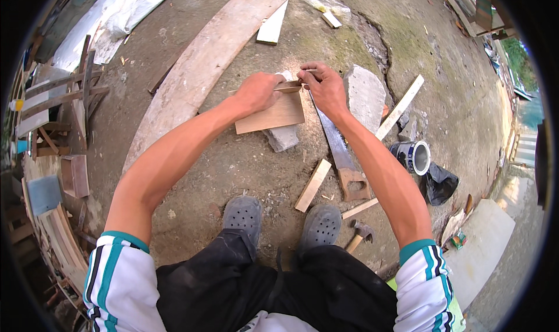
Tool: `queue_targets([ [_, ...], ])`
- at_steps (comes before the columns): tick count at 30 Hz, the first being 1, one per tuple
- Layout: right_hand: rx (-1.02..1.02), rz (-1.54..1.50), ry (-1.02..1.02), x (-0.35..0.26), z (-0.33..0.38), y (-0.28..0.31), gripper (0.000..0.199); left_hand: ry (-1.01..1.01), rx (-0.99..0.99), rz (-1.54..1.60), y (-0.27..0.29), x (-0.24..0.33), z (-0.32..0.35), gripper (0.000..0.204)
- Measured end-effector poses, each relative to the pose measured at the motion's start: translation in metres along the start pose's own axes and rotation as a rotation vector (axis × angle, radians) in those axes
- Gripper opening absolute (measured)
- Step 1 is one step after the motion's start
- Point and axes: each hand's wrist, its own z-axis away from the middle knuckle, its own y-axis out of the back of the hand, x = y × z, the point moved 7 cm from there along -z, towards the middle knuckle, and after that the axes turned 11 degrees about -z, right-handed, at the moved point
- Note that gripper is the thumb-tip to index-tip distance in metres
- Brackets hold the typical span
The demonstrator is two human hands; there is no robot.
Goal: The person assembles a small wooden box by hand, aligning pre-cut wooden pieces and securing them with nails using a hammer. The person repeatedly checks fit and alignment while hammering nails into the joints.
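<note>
My left hand (pixel 260 92) grips a small wooden assembly (pixel 273 114) of thin tan boards, fingers over its upper edge. At its far right corner my right hand (pixel 326 93) has thumb and fingertips pinched together; what they hold, if anything, is too small to make out. Beneath the boards sits a rough concrete chunk (pixel 282 139), partly hidden. Just right of the assembly lies a handsaw (pixel 338 147) with a wooden handle, its far end passing below my right hand. A larger concrete slab (pixel 365 93) rests beyond that hand.
Near my feet lie a short wood block (pixel 313 185) and a claw hammer (pixel 361 233). Under my right forearm's outer side are a paint can (pixel 410 156) and black plastic bag (pixel 439 183). A long plank (pixel 204 64) crosses the left ground; scrap wood (pixel 64 227) is piled farther left.
</note>
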Motion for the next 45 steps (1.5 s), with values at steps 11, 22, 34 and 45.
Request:
queue_targets([
  [11, -0.008, 0.171, 0.05, -0.019, 0.008, -0.002, 0.021, 0.004, 0.016, -0.007, 0.0, 0.001, 0.002, 0.036],
  [22, -0.046, 0.266, 0.104, -0.023, 0.011, -0.004, 0.025, 0.029, 0.023, -0.01, -0.003, 0.0, 0.006, 0.034],
  [34, -0.071, 0.288, 0.157, -0.018, 0.011, -0.005, 0.025, -0.013, 0.052, -0.008, -0.003, 0.001, 0.008, 0.036],
  [45, -0.102, 0.353, 0.206, -0.023, 0.012, -0.009, 0.024, -0.095, 0.016, -0.101, 0.002, 0.005, 0.003, 0.036],
])
